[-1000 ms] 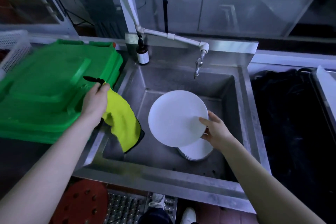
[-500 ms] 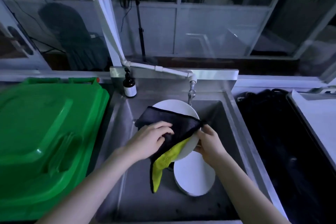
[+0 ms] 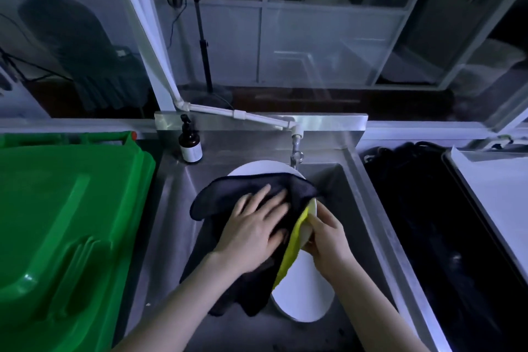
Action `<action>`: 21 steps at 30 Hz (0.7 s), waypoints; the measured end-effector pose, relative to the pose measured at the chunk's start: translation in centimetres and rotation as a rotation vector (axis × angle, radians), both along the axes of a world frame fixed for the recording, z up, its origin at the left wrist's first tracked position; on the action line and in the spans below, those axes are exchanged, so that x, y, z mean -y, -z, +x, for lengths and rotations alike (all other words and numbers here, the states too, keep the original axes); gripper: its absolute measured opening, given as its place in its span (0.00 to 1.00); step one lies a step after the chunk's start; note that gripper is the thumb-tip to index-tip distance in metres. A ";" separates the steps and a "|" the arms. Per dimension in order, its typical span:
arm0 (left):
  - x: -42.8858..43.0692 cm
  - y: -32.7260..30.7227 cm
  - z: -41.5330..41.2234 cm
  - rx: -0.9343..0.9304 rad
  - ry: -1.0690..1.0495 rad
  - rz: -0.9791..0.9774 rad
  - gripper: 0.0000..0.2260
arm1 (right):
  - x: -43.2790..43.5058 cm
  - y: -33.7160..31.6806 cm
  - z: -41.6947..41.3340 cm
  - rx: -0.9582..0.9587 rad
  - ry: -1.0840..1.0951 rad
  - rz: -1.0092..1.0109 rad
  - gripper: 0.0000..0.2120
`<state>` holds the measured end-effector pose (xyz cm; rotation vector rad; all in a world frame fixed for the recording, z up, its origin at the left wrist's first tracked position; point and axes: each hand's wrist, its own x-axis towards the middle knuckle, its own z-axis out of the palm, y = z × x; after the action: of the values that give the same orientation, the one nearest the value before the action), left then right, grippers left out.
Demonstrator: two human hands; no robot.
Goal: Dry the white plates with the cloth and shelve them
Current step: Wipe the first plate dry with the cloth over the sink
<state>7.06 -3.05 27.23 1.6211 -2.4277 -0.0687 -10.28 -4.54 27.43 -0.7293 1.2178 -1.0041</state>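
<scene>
The white plate [image 3: 258, 169] is held tilted above the sink [image 3: 174, 208]. The right hand [image 3: 328, 234] pinches its right rim, while the left hand [image 3: 257, 226], fingers spread flat, presses the cloth [image 3: 228, 191] on its face. A hard push against that one-sided pinch could slip the plate loose and drop it onto the second plate [image 3: 303, 294], which lies in the sink's near right. The green bin [image 3: 65, 223] on the left is lidded, so its contents are hidden.
</scene>
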 end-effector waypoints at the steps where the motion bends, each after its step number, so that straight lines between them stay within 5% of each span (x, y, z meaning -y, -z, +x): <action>1: 0.7 -0.1 0.4 -0.024 -0.074 0.042 0.24 | 0.3 -0.5 -0.3 0.008 -0.008 -0.013 0.12; 5: 0.8 -0.3 1.1 -0.038 -0.268 0.100 0.28 | 1.5 -2.0 -1.5 0.008 0.014 -0.046 0.13; 12: -2.5 -1.0 -4.0 0.000 -0.093 0.017 0.26 | 1.1 -2.8 -1.7 0.050 -0.012 -0.030 0.12; 21: 1.7 -3.5 -0.9 0.043 -0.283 0.061 0.33 | 1.9 -4.6 -3.1 0.064 -0.006 -0.120 0.14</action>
<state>6.11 -4.78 30.73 1.9948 -2.2193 -0.0630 -13.36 -6.46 32.05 -0.7878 1.1069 -1.0949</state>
